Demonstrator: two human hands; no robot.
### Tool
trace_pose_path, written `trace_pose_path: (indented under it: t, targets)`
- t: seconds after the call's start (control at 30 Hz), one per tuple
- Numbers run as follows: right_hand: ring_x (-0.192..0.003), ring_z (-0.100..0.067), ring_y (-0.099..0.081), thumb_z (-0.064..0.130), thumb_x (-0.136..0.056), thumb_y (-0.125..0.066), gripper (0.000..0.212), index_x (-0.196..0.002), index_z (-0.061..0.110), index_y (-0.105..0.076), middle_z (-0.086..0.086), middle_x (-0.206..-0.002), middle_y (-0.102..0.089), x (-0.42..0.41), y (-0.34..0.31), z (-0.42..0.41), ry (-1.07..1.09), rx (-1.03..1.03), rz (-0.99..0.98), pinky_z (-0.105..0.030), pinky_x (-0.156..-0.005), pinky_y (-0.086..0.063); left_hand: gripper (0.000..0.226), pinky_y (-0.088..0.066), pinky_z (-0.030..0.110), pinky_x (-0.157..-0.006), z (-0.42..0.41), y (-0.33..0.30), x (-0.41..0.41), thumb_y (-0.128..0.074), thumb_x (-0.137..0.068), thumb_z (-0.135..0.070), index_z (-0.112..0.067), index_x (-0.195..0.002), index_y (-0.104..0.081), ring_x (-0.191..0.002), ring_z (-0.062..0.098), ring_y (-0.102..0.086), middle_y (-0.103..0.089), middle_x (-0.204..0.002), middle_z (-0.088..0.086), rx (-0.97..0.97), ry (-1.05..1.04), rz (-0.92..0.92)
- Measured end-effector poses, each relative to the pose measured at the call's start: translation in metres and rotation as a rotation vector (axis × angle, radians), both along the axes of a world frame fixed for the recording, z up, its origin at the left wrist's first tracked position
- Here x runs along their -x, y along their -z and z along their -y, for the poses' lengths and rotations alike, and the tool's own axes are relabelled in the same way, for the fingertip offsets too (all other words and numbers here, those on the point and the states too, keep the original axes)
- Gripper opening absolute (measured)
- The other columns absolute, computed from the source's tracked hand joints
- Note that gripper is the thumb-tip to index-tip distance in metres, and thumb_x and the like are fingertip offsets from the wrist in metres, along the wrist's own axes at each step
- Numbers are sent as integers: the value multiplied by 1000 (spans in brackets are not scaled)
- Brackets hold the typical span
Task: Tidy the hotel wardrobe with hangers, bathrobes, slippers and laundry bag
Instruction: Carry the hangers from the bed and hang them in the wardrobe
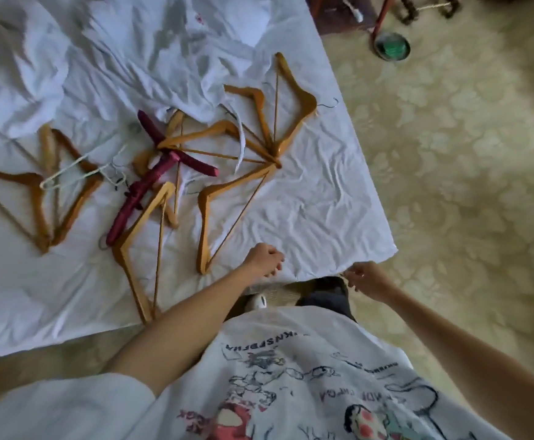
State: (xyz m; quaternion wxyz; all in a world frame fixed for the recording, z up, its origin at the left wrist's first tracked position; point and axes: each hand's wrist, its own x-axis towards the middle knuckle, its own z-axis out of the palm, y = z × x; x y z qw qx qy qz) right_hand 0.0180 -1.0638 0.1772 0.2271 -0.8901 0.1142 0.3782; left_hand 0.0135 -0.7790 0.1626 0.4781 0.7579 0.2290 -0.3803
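Wooden orange-brown hangers (227,198) lie jumbled mid-frame on your crumpled white sheet (316,198), tangled with padded dark-red hangers (138,192). Your left hand (264,258) and right hand (367,279) curl at its blurry lower edge; I cannot tell if they hold it.

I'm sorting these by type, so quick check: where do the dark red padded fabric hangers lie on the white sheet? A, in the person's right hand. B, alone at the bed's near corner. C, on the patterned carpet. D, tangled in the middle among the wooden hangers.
D: the dark red padded fabric hangers lie crossed in the middle of the white sheet, overlapping several tan wooden hangers.
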Motion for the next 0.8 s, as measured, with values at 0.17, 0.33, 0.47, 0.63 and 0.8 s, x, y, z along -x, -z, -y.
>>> trace_pose_path:
  t: [0.17, 0.33, 0.47, 0.63, 0.8]
  targets:
    - [-61, -13, -67, 25, -94, -65, 16, -85, 14, -73, -1, -72, -74, -111, -8, -13, -219, -116, -51, -26, -61, -52, 23, -50, 21, -53, 2, -6, -48, -55, -97, -21, -5, -93, -72, -62, 13, -64, -74, -83, 6, -87, -330, -48]
    - [-55, -3, -62, 13, -91, -66, 16, -76, 14, -73, 0, -69, -72, -220, -2, -68, -424, -246, -17, -27, -66, -51, 21, -51, 22, -49, -12, 0, -96, -58, -93, -20, -6, -88, -73, -55, 13, -63, -72, -75, 4, -149, -650, -69]
    - [-61, -14, -67, 19, -90, -67, 13, -81, 14, -75, 2, -66, -73, -294, 14, -114, -441, -289, -33, -31, -71, -55, 20, -56, 25, -54, -27, 12, -131, -58, -91, -19, -8, -83, -73, -57, 14, -65, -71, -69, 1, -177, -819, -69]
    - [-61, -15, -68, 22, -94, -67, 13, -94, 12, -75, -7, -77, -75, -373, 60, -145, -383, -289, 8, -25, -65, -54, 30, -58, 36, -73, -61, 50, -167, -53, -87, -24, -4, -85, -75, -84, 31, -71, -77, -89, 13, -368, -803, -134]
    - [-75, -24, -71, 27, -94, -66, 25, -101, 5, -75, -14, -86, -75, -428, 134, -165, -238, -139, 14, -25, -66, -59, 55, -48, 44, -98, -111, 110, -175, -61, -91, -33, -1, -135, -54, -127, 36, -55, -57, -139, 18, -619, -807, -263]
